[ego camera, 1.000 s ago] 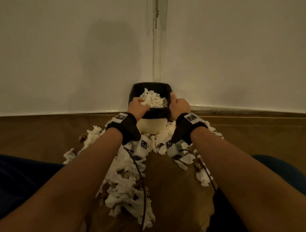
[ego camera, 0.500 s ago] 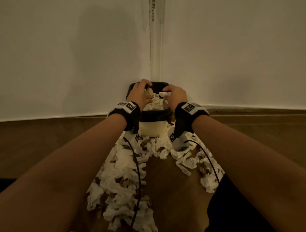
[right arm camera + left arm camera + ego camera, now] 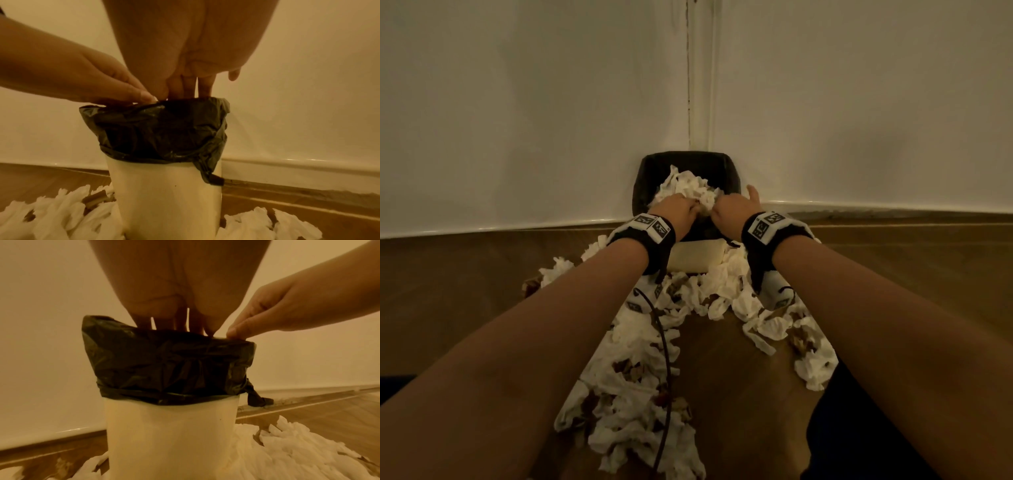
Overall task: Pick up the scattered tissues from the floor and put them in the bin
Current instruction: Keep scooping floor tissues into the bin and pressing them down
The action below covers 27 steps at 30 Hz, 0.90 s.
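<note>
Two hands are over the bin (image 3: 695,258), which stands on the wooden floor (image 3: 465,284) in the corner where two white walls (image 3: 534,102) meet. We see the bin as a cream body with a black liner bag (image 3: 168,363) folded over its rim. Inside it a heap of white tissues (image 3: 686,186) rises above the rim.

Our left hand (image 3: 676,209) reaches down into the mouth of the bin, its fingers (image 3: 179,321) pointing straight down past the rim onto the heap; we cannot tell if they hold any tissue. Our right hand (image 3: 732,207) is just beside it, also with the fingers (image 3: 185,86) going down into the bin, and one finger stands away to the right. Here too the rim hides the fingertips, so we cannot tell if they pinch something.

Many crumpled tissues on the floor (image 3: 640,359) lie around the base of the bin and spread toward us in two bands. Between them are small brown scraps (image 3: 631,368). A black cable (image 3: 666,359) runs from the left wrist band (image 3: 650,231) over the tissues.
</note>
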Tool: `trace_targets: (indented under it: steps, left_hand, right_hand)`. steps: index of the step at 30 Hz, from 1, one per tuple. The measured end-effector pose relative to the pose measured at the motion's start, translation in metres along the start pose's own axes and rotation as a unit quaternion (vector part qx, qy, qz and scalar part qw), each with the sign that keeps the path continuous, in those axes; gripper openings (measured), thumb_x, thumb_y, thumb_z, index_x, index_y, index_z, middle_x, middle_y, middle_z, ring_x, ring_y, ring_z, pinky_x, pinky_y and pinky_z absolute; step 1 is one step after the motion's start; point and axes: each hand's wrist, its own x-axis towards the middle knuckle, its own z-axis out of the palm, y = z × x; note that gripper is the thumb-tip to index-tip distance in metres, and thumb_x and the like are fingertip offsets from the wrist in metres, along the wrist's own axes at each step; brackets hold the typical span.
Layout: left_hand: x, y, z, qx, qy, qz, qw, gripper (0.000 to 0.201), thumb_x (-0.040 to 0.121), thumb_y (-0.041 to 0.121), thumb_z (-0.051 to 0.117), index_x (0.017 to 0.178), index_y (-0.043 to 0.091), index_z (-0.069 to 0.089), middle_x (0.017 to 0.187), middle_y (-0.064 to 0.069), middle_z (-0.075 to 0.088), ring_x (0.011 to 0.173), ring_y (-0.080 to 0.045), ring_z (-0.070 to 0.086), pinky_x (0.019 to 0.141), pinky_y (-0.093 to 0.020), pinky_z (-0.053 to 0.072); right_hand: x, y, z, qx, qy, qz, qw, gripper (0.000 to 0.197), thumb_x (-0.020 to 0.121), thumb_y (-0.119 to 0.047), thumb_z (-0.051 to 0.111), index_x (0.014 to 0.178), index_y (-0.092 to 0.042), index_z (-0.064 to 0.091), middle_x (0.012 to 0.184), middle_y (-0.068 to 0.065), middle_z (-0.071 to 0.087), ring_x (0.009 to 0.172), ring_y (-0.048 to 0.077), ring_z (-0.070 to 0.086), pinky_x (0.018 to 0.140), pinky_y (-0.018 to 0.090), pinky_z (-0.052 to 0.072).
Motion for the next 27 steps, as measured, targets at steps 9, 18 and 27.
trace_targets:
  steps: [9, 18, 27]
  left_hand:
    - [-0.018, -0.012, 0.003, 0.082, 0.067, -0.054, 0.993, 0.037, 0.097, 0.041, 0.028, 0.115, 0.022, 0.054, 0.117, -0.004, 0.056, 0.112, -0.026, 0.047, 0.097, -0.048, 0.025]
    - [-0.082, 0.012, 0.037, -0.114, 0.107, 0.002, 0.988, 0.035, 0.098, 0.035, 0.035, 0.076, 0.017, 0.056, 0.061, 0.003, 0.052, 0.059, -0.018, 0.052, 0.053, -0.027, 0.036]
    - [-0.099, -0.022, 0.100, -0.090, -0.074, -0.102, 0.988, 0.022, 0.095, 0.024, 0.046, 0.110, 0.016, 0.061, 0.107, -0.010, 0.064, 0.096, -0.025, 0.059, 0.079, -0.031, 0.047]
  right_hand:
    - [-0.002, 0.005, -0.009, 0.098, 0.190, 0.004, 0.977, 0.039, 0.099, -0.027, 0.031, 0.096, -0.008, 0.064, 0.103, 0.010, 0.061, 0.100, 0.025, 0.056, 0.102, 0.041, 0.032]
    - [-0.016, 0.022, 0.010, 0.398, 0.167, 0.261, 0.863, 0.032, 0.097, -0.021, 0.040, 0.116, -0.004, 0.060, 0.119, 0.014, 0.061, 0.111, 0.029, 0.057, 0.090, 0.033, 0.045]
    - [-0.034, 0.010, 0.090, 0.364, -0.030, 0.275, 0.890, 0.026, 0.093, -0.020, 0.049, 0.111, -0.005, 0.062, 0.115, 0.015, 0.062, 0.104, 0.031, 0.060, 0.077, 0.029, 0.046]
